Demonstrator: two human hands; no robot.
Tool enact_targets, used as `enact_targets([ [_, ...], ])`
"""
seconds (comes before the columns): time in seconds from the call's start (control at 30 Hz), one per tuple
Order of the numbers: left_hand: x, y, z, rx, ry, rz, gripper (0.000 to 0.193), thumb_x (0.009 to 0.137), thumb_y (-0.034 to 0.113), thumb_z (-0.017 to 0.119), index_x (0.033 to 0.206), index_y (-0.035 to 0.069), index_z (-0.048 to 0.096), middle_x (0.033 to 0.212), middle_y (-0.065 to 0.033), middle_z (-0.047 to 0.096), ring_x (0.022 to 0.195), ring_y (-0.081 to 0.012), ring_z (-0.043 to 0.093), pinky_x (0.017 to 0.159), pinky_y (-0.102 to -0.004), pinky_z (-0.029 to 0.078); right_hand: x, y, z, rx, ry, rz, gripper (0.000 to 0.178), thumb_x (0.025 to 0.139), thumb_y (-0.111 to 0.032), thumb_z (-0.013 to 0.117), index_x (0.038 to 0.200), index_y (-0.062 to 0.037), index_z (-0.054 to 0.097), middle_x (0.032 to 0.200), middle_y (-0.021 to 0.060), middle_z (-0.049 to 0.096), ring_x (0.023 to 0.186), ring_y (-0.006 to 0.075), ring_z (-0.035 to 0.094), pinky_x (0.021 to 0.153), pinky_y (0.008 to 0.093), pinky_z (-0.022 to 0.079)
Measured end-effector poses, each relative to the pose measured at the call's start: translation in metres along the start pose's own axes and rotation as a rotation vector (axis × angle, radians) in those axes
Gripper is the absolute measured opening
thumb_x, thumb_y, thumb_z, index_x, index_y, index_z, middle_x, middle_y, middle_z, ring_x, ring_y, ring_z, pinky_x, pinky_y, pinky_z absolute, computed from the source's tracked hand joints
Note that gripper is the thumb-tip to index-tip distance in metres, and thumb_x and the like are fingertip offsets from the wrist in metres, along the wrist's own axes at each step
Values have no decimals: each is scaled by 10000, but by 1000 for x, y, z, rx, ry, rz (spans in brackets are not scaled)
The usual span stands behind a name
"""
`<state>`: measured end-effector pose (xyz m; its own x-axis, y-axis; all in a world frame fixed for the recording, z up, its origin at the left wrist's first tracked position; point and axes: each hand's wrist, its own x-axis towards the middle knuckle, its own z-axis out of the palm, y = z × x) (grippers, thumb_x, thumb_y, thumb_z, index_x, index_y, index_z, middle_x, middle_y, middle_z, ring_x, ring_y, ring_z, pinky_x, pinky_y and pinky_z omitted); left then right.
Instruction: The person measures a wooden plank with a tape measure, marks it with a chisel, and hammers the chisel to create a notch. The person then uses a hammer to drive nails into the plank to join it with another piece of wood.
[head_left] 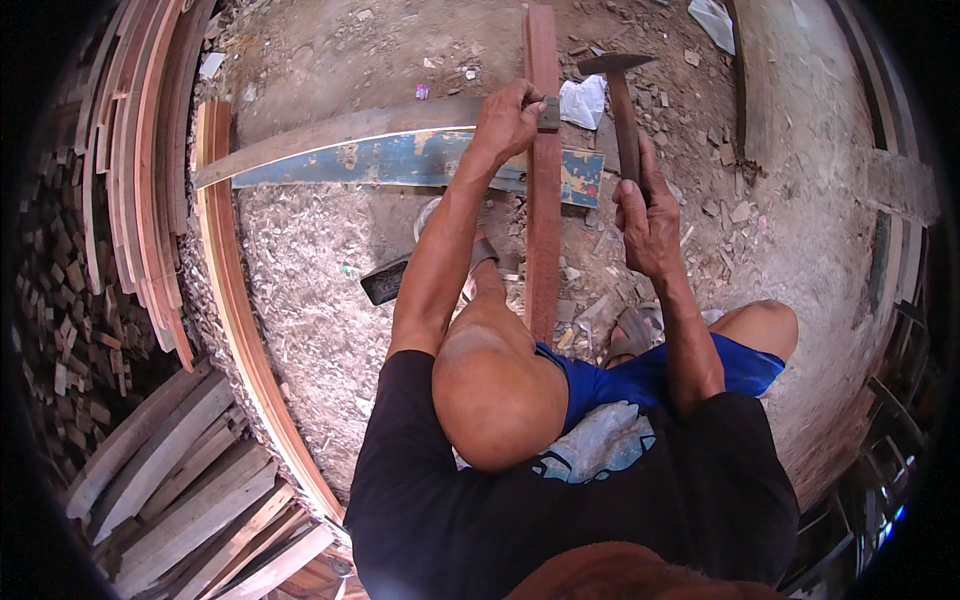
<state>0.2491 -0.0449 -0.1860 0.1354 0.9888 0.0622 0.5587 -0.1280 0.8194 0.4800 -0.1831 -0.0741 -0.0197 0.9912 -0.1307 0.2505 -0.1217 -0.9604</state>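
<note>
My right hand (652, 228) grips a hammer (624, 120) by its wooden handle, the metal head raised and pointing away from me. Just left of it, my left hand (508, 122) is closed in a pinch above the spot where a long grey-brown plank (350, 132) crosses a reddish wooden beam (543, 230). Whatever sits between those fingertips is too small to make out. The beam runs away from me between my legs. Below the plank, a board with worn blue paint (380, 162) lies crosswise, partly hidden by my left forearm and the beam.
A second reddish beam (245, 290) curves along the left, under the plank's left end. Stacked timber (140, 170) and loose wooden offcuts (190, 490) fill the left side. A dark box-like object (385, 282) lies by my foot. Wood chips and rubble cover the ground (310, 260).
</note>
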Motion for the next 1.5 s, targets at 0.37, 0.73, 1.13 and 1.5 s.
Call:
enact_targets([
  [0.37,-8,-8,8,97,28,112,150,894,112,778,1027,46,757,979,-177,771,911,-369,752,816,-434,590,2,9,-4,-23,-24,-63,629,1116,-227,557,1699,-213,322,891,-1,591,678,70,510,617,261,477],
  [0.73,-11,-5,9,103,67,136,153,885,134,772,1003,39,759,953,-210,748,901,-406,736,810,-463,587,9,1,-5,-238,-73,-123,591,1065,-126,601,1629,-89,429,1434,257,646,1110,321,729,956,397,551],
  [1.13,-10,-12,20,161,196,337,139,821,75,801,936,54,724,883,-149,726,865,-411,685,758,-519,548,21,24,-12,-685,-145,-238,678,1010,-125,648,1639,-239,424,1077,233,714,933,432,712,821,490,573],
  [1.5,-17,-22,21,139,166,305,169,808,93,814,943,63,716,915,-151,713,865,-412,659,776,-514,541,17,14,-6,-446,-93,-338,698,997,-80,647,1638,-243,425,1185,289,704,1013,459,718,861,484,575],
])
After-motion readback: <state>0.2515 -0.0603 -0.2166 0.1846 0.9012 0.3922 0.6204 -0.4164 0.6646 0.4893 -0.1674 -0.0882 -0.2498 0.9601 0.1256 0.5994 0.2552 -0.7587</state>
